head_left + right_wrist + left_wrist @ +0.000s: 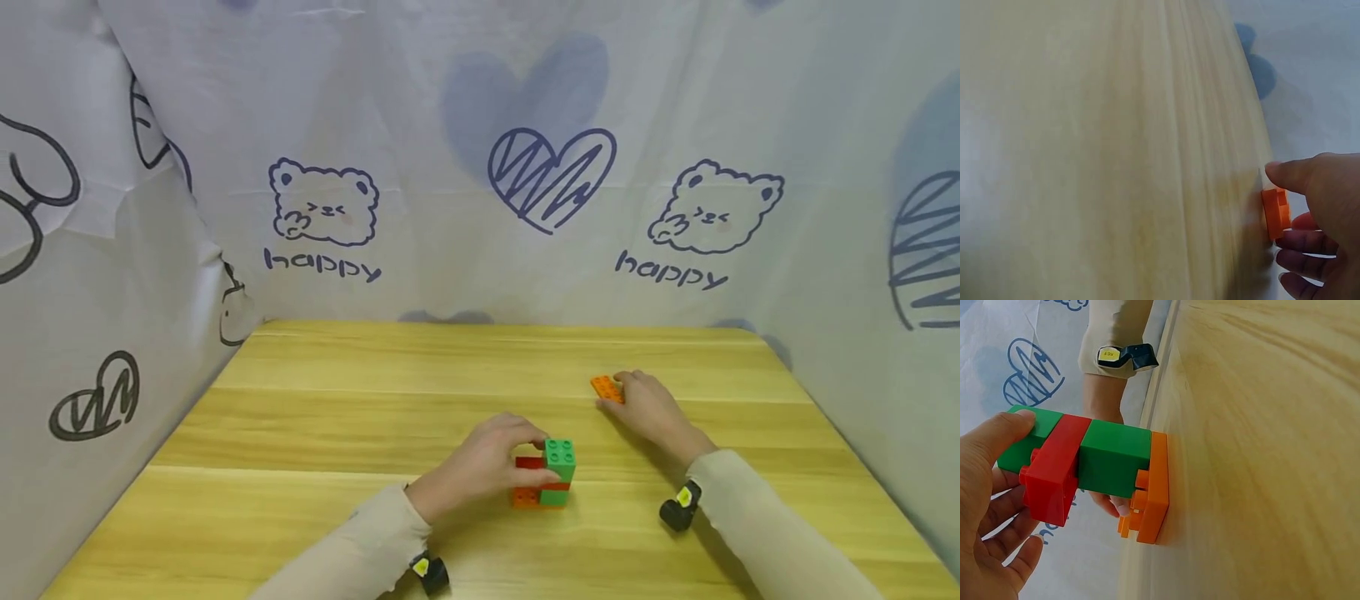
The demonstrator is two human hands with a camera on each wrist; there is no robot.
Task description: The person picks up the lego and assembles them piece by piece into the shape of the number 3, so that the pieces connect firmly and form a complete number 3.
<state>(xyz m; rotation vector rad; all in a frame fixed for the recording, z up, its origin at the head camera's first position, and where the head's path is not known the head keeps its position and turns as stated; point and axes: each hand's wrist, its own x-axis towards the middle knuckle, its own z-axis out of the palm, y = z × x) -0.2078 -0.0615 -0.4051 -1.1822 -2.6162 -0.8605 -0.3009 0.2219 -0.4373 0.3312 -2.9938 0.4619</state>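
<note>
Head view: a wooden table (315, 433) is enclosed on three sides by white cloth (465, 250) printed with bears, hearts and the word "happy". The left hand (483, 462) sits near the table's middle, fingers curled round a small block stack (551, 475): green brick on top, red piece just below it, a thin orange-red layer and more green under that, orange plate at the base. The stack stands upright on the table. The right hand (651, 410) lies further back and to the right, fingertips on a flat orange brick (606, 388) that lies on the table, well apart from the stack. Both arms wear pale sleeves, each with a small black wrist device.

Left wrist view: the left hand (988, 506) grips the block stack (1085, 465), thumb pressed on the top green brick, fingers wrapped behind the red piece. The orange base plate (1157, 487) is flush against the table (1260, 456). The other arm's sleeve and wrist device show beyond the stack.

Right wrist view: the right hand (1322, 219) pinches the orange brick (1276, 212), thumb above it and fingers below. The brick touches the table (1116, 156) surface; picture somewhat blurred
</note>
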